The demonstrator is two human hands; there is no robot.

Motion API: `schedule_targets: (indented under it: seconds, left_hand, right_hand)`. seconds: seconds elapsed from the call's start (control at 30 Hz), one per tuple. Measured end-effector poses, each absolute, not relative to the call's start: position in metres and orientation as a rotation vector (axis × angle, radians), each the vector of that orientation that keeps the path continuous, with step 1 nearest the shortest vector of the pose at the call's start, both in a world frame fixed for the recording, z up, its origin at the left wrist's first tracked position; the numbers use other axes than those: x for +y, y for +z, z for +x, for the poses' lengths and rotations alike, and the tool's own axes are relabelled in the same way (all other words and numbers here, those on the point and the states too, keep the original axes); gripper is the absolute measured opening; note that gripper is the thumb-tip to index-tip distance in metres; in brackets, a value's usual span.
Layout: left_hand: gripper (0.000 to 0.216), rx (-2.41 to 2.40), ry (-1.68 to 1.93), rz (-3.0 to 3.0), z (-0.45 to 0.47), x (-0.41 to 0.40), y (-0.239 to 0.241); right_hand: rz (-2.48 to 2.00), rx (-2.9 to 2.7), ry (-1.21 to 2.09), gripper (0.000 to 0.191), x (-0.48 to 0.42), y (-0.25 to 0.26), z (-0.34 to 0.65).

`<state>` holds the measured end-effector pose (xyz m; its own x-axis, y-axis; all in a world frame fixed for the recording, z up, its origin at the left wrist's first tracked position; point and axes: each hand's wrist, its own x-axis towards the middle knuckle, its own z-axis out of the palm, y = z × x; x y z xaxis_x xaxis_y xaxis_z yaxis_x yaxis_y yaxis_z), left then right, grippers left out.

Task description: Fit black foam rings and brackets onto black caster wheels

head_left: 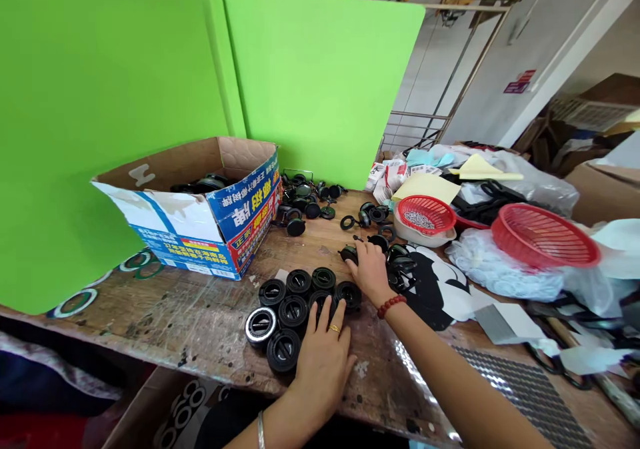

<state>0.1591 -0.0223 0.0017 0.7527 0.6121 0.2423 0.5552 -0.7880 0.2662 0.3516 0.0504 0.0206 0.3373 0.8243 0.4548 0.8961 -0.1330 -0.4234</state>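
Observation:
A group of several round black caps (293, 311) with ridged rims and a bar across the middle lies on the wooden table. One cap (261, 326) at its left edge has a silvery white rim. My left hand (323, 362) rests flat at the right side of this group, fingers stretched over the nearest caps and partly hiding them. Farther off, my right hand (369, 269) reaches among loose black round parts (400, 259), with its fingers extended. A small black disc (349, 254) lies beside its fingers; whether it touches the disc is unclear.
At the left stands an open cardboard box (185, 235) with dark parts inside. More black round parts (305, 199) lie behind it. Right of my hands are a red basket (425, 214), a larger red basket (545, 235), black and white sheets (435, 289) and plastic bags. Green panels (320, 75) enclose the back.

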Motion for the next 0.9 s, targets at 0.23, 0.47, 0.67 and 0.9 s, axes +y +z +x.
schedule_targets:
  seconds: [0.23,0.47,0.67,0.9]
  left_hand:
    - [0.037,0.955,0.454,2.703,0.160,-0.022,0.007]
    - [0.061,0.734,0.721,1.846,0.156,-0.031,0.031]
    - [0.050,0.699,0.507,1.007,0.170,-0.056,0.032]
    - [0.052,0.664,0.431,0.932,0.166,-0.056,0.020]
  right_hand:
    - [-1.828,-1.378,-0.003,0.025,0.026,0.041,0.360]
    - [-1.467,-0.908,0.453,0.027,-0.090,0.046,0.316]
    - [-1.539,-1.410,0.263,0.026,-0.154,0.027,0.297]
    - [-2.247,-1.331,-0.053,0.014,-0.183,0.007,0.412]
